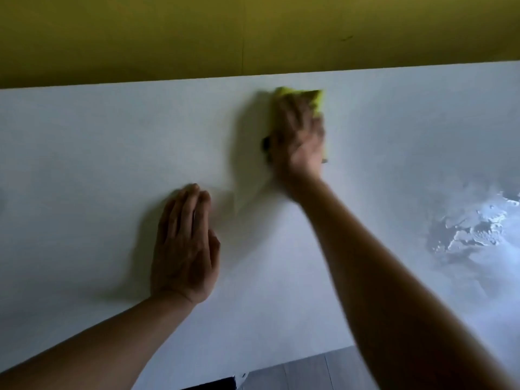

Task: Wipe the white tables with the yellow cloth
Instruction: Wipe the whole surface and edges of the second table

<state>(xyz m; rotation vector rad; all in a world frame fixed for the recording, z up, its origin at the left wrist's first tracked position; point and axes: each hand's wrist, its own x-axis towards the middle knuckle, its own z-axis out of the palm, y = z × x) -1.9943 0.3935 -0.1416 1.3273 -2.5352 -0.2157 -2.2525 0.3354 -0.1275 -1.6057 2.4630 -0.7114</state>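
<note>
A white table fills most of the head view. Near its far edge lies the yellow cloth, mostly covered by my right hand, which presses flat on it with straight fingers; the hand is blurred. My left hand rests palm down on the bare tabletop, nearer to me and to the left, fingers straight and together. A small dark spot shows at the left edge of my right hand.
A yellow-olive wall rises right behind the table's far edge. Wet streaks and droplets glisten on the table at the right. Grey floor shows past the table's near edge at the bottom.
</note>
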